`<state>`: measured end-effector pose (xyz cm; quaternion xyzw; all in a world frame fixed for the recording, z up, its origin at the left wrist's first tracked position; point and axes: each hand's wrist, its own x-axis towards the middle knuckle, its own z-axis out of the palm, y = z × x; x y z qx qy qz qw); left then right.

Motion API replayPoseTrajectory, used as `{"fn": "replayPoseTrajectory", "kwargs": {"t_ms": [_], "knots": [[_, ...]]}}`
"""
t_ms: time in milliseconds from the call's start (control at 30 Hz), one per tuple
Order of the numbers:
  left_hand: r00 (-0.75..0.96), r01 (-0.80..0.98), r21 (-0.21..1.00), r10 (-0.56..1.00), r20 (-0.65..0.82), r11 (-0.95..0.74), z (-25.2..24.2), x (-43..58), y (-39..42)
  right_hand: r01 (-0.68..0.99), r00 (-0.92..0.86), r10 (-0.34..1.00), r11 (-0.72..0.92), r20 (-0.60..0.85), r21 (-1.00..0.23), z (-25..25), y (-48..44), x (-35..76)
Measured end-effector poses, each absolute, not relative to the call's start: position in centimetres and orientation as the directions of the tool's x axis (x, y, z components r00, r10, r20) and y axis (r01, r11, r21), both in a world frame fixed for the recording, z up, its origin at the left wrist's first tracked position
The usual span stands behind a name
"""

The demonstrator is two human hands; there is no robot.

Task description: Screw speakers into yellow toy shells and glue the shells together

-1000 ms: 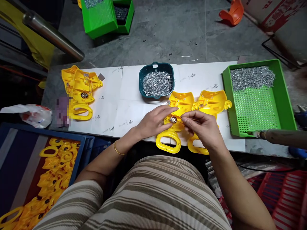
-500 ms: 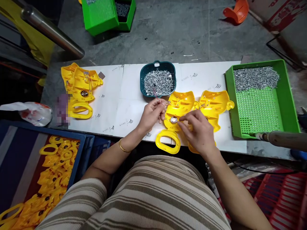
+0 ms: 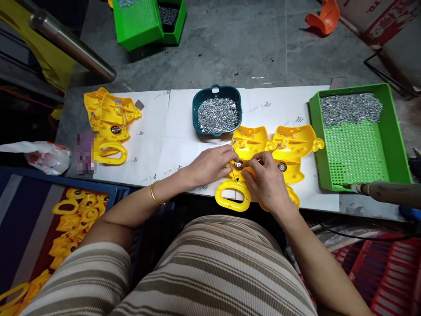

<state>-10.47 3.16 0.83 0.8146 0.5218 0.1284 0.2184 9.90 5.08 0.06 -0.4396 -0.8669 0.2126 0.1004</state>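
Observation:
Two yellow plastic shells lie side by side at the table's front edge. On the nearer shell (image 3: 250, 142), my left hand (image 3: 210, 164) and my right hand (image 3: 265, 177) meet at a small round metal disc (image 3: 238, 165). Both hands pinch with fingers closed around it; thin wires run up from the disc. The second shell (image 3: 294, 147) to the right carries its own disc (image 3: 282, 166). A teal bowl (image 3: 196, 105) of small silver screws stands just behind the shells.
A green perforated tray (image 3: 391, 145) with screws sits at the right, a tool handle (image 3: 388, 192) in front of it. More yellow shells (image 3: 110, 118) are stacked at the left. A blue crate (image 3: 19, 206) of yellow parts stands below left, red crates (image 3: 394, 272) at the right.
My left hand came back from near the teal bowl to the disc on the nearer shell. My right hand shifted slightly left, uncovering the second shell's disc.

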Motion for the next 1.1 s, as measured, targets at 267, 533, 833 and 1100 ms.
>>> {"fn": "replayPoseTrajectory", "kwargs": {"t_ms": [267,533,833,1100], "knots": [[0.371,0.928,0.093,0.879,-0.301,-0.360,3.2,-7.8,3.8,0.680,-0.604,0.794,0.562,0.075,-0.472,-0.4,5.1,9.7],[0.395,0.785,0.512,0.918,0.019,-0.349,1.8,-10.3,4.1,0.624,-0.476,0.833,0.547,0.283,-0.559,-1.1,4.7,10.7],[0.291,0.472,0.860,0.955,0.056,-0.194,0.5,-10.0,4.0,0.541,-0.449,0.800,0.597,0.397,-0.592,-0.7,4.4,10.1],[0.243,0.637,0.650,0.908,0.342,-0.415,-1.1,-9.8,3.0,0.637,-0.467,0.835,0.546,0.291,-0.544,-0.5,4.2,10.3]]}}
